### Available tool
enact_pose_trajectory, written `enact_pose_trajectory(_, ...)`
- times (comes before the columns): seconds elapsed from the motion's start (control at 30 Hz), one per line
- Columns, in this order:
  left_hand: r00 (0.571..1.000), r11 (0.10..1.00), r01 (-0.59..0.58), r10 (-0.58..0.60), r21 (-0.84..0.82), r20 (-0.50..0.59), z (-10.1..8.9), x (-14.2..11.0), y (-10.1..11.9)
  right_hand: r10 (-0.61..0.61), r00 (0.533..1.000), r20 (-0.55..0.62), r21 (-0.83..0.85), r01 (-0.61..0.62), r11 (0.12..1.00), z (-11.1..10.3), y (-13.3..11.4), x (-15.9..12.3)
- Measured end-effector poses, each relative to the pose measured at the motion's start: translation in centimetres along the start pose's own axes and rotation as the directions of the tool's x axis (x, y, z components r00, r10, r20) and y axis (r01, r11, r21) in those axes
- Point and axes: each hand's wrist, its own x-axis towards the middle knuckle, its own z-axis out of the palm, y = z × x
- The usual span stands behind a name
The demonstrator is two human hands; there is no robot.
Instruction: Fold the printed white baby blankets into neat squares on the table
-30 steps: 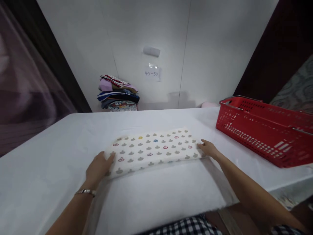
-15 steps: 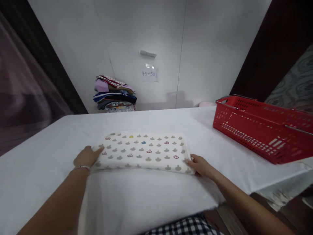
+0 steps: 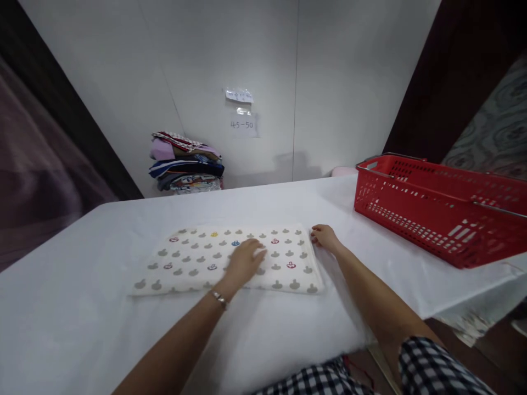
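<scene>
A folded white cloth [image 3: 193,263] with small grey and coloured prints lies flat on the white table [image 3: 82,329] in front of me. My left hand [image 3: 245,260] rests palm down on the middle of the cloth, fingers stretched out, a bracelet on the wrist. My right hand [image 3: 325,237] is at the cloth's far right corner, fingers curled loosely at its edge; whether it pinches the cloth I cannot tell.
A red plastic basket [image 3: 436,214] with metal handles stands on the table at the right. A stack of folded clothes [image 3: 187,162] sits against the white wall at the back left. A paper label reading 45-50 [image 3: 242,125] hangs on the wall.
My left hand moved from the cloth's left edge onto its middle. My right hand shifted from the near right corner to the far right corner. The cloth lies a little nearer.
</scene>
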Motion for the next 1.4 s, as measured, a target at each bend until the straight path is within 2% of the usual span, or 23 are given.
enact_pose_trajectory(0.07, 0.996, 0.996, 0.014, -0.006, -0.089, 0.087, 1.7, 1.8, 3.7, -0.014, 1.0, -0.023, -0.023, 0.014, 1.0, 0.8, 0.3, 1.0)
enact_pose_trajectory(0.17, 0.98, 0.985, 0.123, -0.101, -0.121, 0.17, 4.1, 5.3, 7.8, -0.068, 0.997, -0.034, -0.047, 0.066, 0.997, 1.2, 1.1, 1.6)
enact_pose_trajectory(0.27, 0.947, 0.964, 0.255, -0.233, -0.072, 0.221, 6.4, 8.6, 10.2, -0.111, 0.994, -0.022, -0.037, 0.111, 0.993, 1.1, 1.5, 1.4)
enact_pose_trajectory(0.37, 0.917, 0.951, 0.309, -0.302, 0.014, 0.26, 8.3, 10.4, 11.2, -0.13, 0.992, -0.005, -0.012, 0.13, 0.991, 0.8, 1.4, 1.0)
enact_pose_trajectory(0.57, 0.885, 0.943, 0.313, -0.332, 0.11, 0.327, 9.3, 10.9, 11.3, -0.136, 0.99, 0.046, 0.024, 0.135, 0.991, 0.5, 0.9, 1.5)
enact_pose_trajectory(0.77, 0.889, 0.941, 0.306, -0.337, 0.144, 0.31, 9.8, 11.2, 11.6, -0.147, 0.987, 0.069, 0.039, 0.145, 0.989, 0.3, 1.1, 2.0)
enact_pose_trajectory(0.93, 0.868, 0.936, 0.349, -0.344, 0.054, 0.357, 9.1, 11.3, 11.0, -0.162, 0.985, 0.052, -0.009, 0.163, 0.987, 0.7, 1.1, 2.0)
enact_pose_trajectory(1.17, 0.878, 0.928, 0.36, -0.303, -0.094, 0.37, 9.3, 10.9, 9.2, -0.209, 0.977, 0.036, -0.076, 0.211, 0.975, 1.1, 1.1, 2.1)
enact_pose_trajectory(1.27, 0.889, 0.929, 0.34, -0.269, -0.143, 0.37, 9.1, 10.6, 8.8, -0.243, 0.97, -0.009, -0.099, 0.241, 0.965, 0.9, 1.1, 2.3)
enact_pose_trajectory(1.4, 0.892, 0.947, 0.288, -0.213, -0.139, 0.399, 8.0, 10.1, 9.1, -0.294, 0.954, -0.058, -0.127, 0.285, 0.95, 0.9, 1.3, 2.7)
